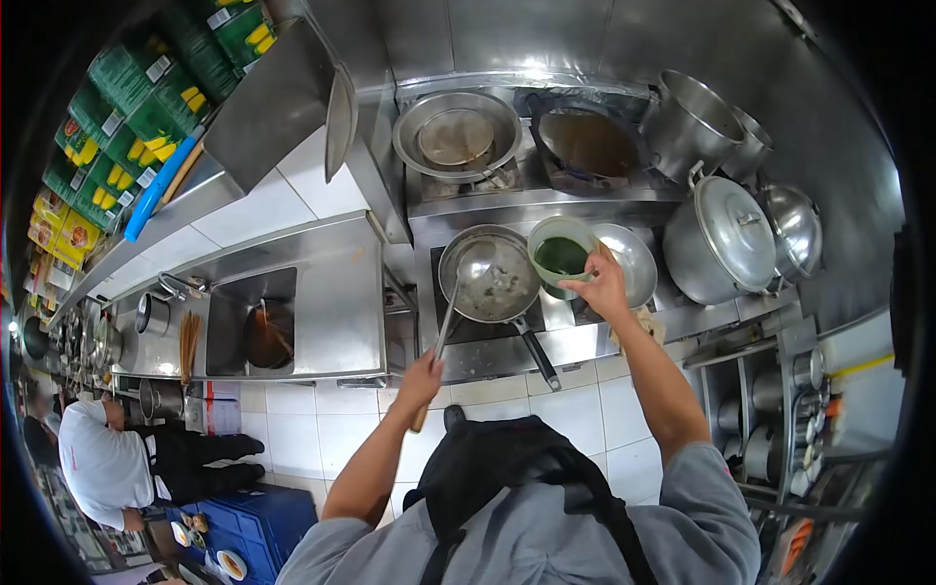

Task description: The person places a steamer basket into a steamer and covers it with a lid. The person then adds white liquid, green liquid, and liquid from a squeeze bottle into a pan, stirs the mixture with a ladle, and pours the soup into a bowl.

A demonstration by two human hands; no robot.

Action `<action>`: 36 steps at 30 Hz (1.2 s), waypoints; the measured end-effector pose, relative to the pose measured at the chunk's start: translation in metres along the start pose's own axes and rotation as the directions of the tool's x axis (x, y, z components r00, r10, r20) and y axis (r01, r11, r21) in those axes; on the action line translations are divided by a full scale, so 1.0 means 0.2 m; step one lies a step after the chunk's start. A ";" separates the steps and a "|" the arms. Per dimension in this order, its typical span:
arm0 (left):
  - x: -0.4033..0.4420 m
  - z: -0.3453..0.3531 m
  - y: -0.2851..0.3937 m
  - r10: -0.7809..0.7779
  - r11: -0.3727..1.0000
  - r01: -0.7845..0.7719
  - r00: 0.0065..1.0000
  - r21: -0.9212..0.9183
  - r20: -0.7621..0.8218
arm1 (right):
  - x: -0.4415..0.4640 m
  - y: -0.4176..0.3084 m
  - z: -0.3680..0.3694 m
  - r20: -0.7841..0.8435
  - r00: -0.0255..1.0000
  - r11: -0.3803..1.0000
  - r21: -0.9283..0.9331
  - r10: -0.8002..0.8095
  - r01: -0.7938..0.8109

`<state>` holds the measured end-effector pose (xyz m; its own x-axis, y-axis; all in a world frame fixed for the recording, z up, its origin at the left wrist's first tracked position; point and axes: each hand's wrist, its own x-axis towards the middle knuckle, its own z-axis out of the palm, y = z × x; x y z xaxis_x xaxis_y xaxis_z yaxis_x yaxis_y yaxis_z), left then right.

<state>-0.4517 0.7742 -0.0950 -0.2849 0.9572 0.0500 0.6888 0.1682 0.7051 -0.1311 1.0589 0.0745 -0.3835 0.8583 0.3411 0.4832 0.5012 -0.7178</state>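
My left hand is wrapped round the handle of a long ladle, whose bowl rests inside a frying pan. The pan sits on the front burner, its black handle pointing toward me, with pale liquid and small bits in it. In my right hand is a translucent green container, gripped by its rim and side. Dark green contents show inside it, and it is tilted beside the pan's right edge. A metal bowl stands just behind my right hand, partly hidden by it.
On the back burners are a wide metal basin and a dark wok with brown liquid. A large lidded pot stands at the right. Left is a sink; a co-worker stands at lower left beside a blue container.
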 end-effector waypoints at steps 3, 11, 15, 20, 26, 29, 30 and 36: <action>0.16 0.00 0.34 -0.249 0.940 0.283 0.951 -0.191 0.184 | 0.02 -0.01 0.06 -0.007 1.000 1.000 -0.006 0.002 -0.002; -0.05 -0.27 0.13 -0.187 0.980 0.200 0.946 -0.023 0.263 | 0.07 0.00 0.08 0.030 0.999 1.000 -0.015 -0.012 0.012; 0.06 -0.22 0.27 -0.196 0.981 0.191 0.961 0.044 0.196 | 0.09 0.05 0.12 0.029 0.995 0.990 -0.095 -0.097 0.100; -0.01 -0.36 0.58 -0.356 0.740 0.500 0.859 -0.450 0.368 | 0.09 0.02 0.13 0.178 0.984 0.979 -0.203 0.014 0.022; 0.00 -0.56 0.77 -0.316 0.230 0.715 0.696 -0.660 0.644 | 0.13 0.00 0.19 0.292 0.956 0.921 -0.369 -0.010 0.122; 0.01 -0.58 0.79 -0.302 0.125 0.734 0.669 -0.667 0.679 | 0.13 -0.02 0.20 0.329 0.944 0.900 -0.401 -0.034 0.172; 0.01 -0.58 0.79 -0.305 0.122 0.734 0.669 -0.668 0.678 | 0.14 -0.02 0.21 0.333 0.942 0.900 -0.399 -0.036 0.175; 0.02 -0.61 0.80 -0.278 0.019 0.751 0.638 -0.660 0.718 | 0.15 -0.01 0.25 0.368 0.927 0.853 -0.456 -0.077 0.252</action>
<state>-0.4247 0.7764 0.1039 0.1054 0.7328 -0.6722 -0.6405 0.5671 0.5178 -0.1820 1.0784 0.0558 -0.6820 0.7163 0.1478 0.6751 0.6942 -0.2497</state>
